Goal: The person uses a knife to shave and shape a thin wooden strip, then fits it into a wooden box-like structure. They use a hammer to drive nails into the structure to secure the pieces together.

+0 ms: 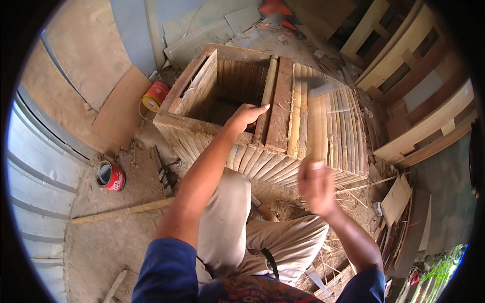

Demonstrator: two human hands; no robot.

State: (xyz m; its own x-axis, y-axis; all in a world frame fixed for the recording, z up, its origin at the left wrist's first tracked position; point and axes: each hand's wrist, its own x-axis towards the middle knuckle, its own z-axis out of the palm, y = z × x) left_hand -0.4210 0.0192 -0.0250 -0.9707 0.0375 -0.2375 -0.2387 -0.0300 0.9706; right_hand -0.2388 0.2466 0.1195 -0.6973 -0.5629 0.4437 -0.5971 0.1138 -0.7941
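A wooden box frame (212, 123) clad in narrow split strips, perhaps bamboo, lies in front of me with an open compartment on its left. My left hand (245, 118) grips a narrow wooden strip (269, 91) along that compartment's right edge, thumb on top and fingers curled inside, partly hidden. Beside this strip runs a broad brown board (281, 103). Raised over the strip-covered right side, my right hand (317, 187) is closed round a hammer (318, 129). Motion smears the hand, the pale wooden handle and the grey head.
Left of the box stand a red-and-yellow can (155, 96) and an open red can (116, 178). A long wooden stick (124, 211) lies on the dirt floor. Slatted wooden panels (404, 65) lean at the right; plywood sheets (88, 45) line the left wall.
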